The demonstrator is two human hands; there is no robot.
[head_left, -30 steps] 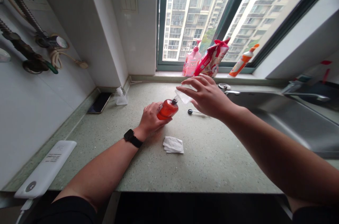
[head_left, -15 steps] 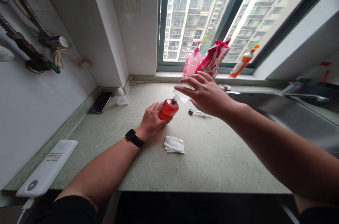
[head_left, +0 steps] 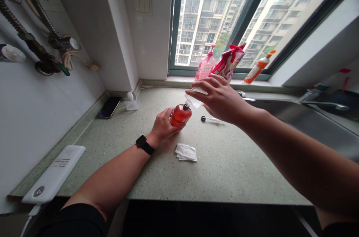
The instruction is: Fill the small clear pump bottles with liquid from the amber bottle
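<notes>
Centre of frame: left hand (head_left: pixel 166 122) grasps red bottle (head_left: pixel 181 116); right hand (head_left: pixel 221 97) grasps tilted clear bottle (head_left: pixel 195 99), neck to neck. Step seems pouring; next move probably calls for steady alignment.

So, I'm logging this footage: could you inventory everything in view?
Red bottle: 1, orange-red, in left hand
Clear bottle: 1, colourless, tilted in right hand
Capped tube: 1, black and clear, counter
Folded tissue: 1, white, counter
Phone: 1, black, counter's back-left
Small container: 1, clear, beside phone
Cabled device: 1, white, front left
Pump bottle: 1, pink, windowsill
Bag: 1, red and white, windowsill
Squeeze bottle: 1, orange and white, windowsill
Window: 1, green-framed, back
Switch panel: 1, white, back wall
Pipework: several, grey, left wall
Sink: 1, silver, right
Faucet: 1, silver, right
Counter: 1, speckled green, centre
Red-topped item: 1, blurred, far right
Watch: 1, black, left wrist
Left hand: 1, around red bottle
Right hand: 1, on clear bottle
</notes>
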